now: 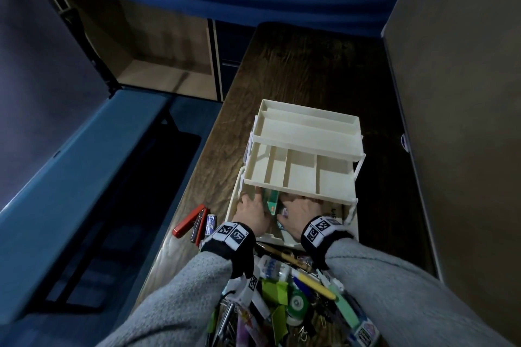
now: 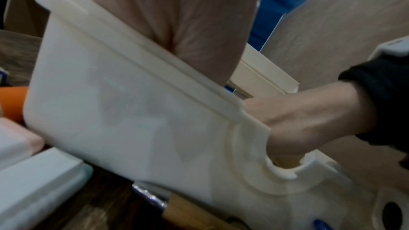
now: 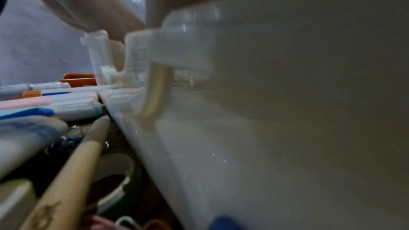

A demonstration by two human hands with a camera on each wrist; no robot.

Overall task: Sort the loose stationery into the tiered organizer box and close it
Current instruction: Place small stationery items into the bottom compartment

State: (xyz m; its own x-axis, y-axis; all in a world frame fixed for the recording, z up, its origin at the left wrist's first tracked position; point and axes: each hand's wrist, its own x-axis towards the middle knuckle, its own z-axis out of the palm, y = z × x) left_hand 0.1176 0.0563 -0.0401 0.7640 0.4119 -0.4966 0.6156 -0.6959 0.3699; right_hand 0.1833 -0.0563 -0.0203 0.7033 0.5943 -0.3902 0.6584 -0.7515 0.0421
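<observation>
Grey fleecy sleeves (image 1: 180,293) end in black wristbands (image 1: 315,236) bearing black-and-white square markers.

No print reads clearly (wristband (image 1: 234,235) squares are coded patterns, not words).

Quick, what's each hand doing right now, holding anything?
Left hand: inside the organizer box beside a green item; grip cannot be told.
Right hand: inside the box too; grip cannot be told.

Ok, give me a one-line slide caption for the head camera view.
Both hands, left hand and right hand, reach into the open tiered organizer box; loose stationery waits in front.
</observation>
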